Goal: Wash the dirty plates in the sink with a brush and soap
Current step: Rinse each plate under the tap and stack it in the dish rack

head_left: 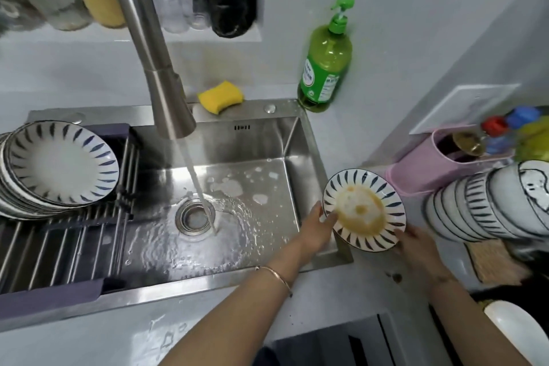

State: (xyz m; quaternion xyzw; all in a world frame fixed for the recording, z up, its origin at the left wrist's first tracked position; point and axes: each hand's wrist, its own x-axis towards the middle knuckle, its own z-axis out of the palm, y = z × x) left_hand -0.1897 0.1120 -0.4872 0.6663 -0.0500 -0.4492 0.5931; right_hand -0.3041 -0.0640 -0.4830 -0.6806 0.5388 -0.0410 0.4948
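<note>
Left hand [318, 226], right hand [419, 246] both grip dirty plate [364, 209], bowl stack [475, 208] close R, tap [160, 74] running

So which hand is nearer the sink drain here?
Left. The left hand grips the dirty plate over the right edge of the sink, closer to the drain; the right hand holds the plate's other side, over the counter.
</note>
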